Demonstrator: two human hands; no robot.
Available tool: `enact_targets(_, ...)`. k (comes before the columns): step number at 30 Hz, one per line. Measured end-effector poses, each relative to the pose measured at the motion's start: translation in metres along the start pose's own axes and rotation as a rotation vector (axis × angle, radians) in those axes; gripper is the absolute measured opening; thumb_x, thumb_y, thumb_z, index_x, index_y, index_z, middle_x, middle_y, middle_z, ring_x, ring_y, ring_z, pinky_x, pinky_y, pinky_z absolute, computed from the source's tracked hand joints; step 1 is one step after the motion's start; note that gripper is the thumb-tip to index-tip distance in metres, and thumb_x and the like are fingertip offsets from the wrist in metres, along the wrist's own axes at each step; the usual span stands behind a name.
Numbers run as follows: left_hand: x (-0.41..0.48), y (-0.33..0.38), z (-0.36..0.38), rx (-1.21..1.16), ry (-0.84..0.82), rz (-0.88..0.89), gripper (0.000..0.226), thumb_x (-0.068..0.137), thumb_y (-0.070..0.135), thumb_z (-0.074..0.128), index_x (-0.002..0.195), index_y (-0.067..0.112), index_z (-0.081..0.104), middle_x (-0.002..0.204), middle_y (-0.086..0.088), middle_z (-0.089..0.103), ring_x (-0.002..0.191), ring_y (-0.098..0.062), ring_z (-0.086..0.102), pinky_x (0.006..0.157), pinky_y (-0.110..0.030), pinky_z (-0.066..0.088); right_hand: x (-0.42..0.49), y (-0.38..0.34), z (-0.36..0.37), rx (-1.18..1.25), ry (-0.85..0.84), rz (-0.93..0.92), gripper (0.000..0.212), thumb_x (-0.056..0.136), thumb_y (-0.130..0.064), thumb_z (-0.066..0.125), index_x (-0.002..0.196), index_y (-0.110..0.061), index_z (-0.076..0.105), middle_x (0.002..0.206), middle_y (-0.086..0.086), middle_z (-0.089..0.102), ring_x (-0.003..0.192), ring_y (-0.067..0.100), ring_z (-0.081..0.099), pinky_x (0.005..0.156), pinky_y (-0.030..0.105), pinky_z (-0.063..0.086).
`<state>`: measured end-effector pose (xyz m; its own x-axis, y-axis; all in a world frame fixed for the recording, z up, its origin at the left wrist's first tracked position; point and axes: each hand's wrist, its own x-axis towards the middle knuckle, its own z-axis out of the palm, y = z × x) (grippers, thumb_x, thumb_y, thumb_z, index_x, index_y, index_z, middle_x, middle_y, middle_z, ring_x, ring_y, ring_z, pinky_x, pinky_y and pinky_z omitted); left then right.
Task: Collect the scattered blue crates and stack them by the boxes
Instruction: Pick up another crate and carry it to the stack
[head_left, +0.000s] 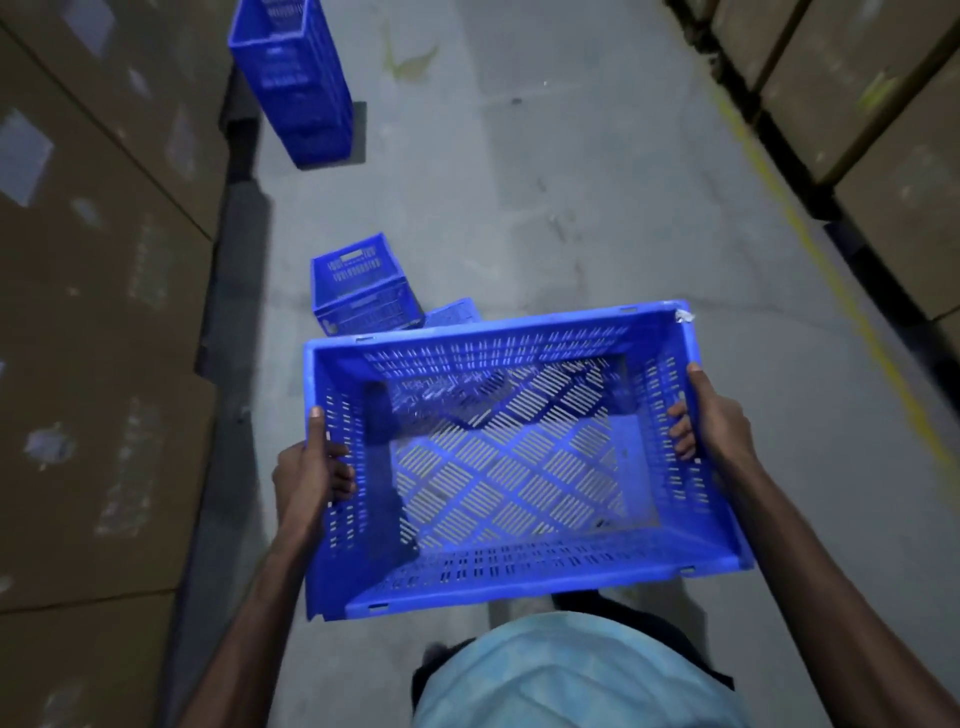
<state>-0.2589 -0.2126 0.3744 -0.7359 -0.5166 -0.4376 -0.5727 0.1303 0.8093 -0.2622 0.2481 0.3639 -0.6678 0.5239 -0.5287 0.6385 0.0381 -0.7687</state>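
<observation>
I carry an empty blue perforated crate (509, 467) in front of my waist, its open top facing me. My left hand (309, 470) grips its left short wall, fingers curled inside. My right hand (709, 415) grips the right short wall the same way. On the floor just beyond it sits a smaller-looking blue crate (361, 286), with a bit of another blue crate (453, 310) showing behind the held one's far rim. Farther off at the top left stands a tall stack of blue crates (298, 78) beside the cardboard boxes.
Brown cardboard boxes (98, 291) on dark pallets line the left side. More boxes (862, 88) line the right, edged by a yellow floor line (831, 270). A grey concrete aisle (545, 182) runs between them.
</observation>
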Motion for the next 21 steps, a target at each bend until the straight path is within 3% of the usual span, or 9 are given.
enact_targets(5,0.002,0.062,0.113,0.013,-0.021,0.016,0.083,0.085,0.082,0.048,0.080,0.002,0.070,0.048,-0.009,0.061,0.037,-0.025,0.055,0.046,-0.029,0.045,0.081,-0.054,-0.071,0.027,0.023,-0.016,0.069,0.102,-0.063,0.045,0.074,-0.003,0.062,0.040,0.005,0.053,0.028,0.016,0.048,0.033,0.020,0.038)
enact_targets(11,0.010,0.143,0.236,-0.061,-0.030,0.044,0.071,0.095,0.071,0.050,0.078,0.005,0.068,0.057,-0.013,0.059,0.039,-0.023,0.052,0.042,-0.025,0.041,0.181,-0.121,-0.129,0.047,0.068,-0.039,0.067,0.102,-0.063,0.045,0.073,-0.005,0.064,0.043,0.005,0.055,0.028,0.014,0.048,0.033,0.020,0.038)
enact_targets(14,0.021,0.180,0.290,-0.066,-0.046,0.030,0.067,0.098,0.067,0.049,0.076,0.006,0.065,0.057,-0.012,0.057,0.041,-0.024,0.050,0.044,-0.026,0.039,0.232,-0.148,-0.147,0.049,0.082,-0.039,0.068,0.101,-0.065,0.046,0.074,-0.005,0.064,0.053,0.012,0.056,0.030,0.015,0.048,0.035,0.021,0.039)
enact_targets(21,0.097,0.254,0.407,-0.076,-0.057,0.037,0.068,0.098,0.068,0.049,0.074,0.007,0.066,0.046,-0.004,0.057,0.039,-0.024,0.050,0.045,-0.028,0.038,0.363,-0.224,-0.154,0.062,0.075,-0.029,0.069,0.100,-0.065,0.047,0.077,-0.003,0.064,0.050,0.010,0.054,0.030,0.016,0.046,0.039,0.026,0.039)
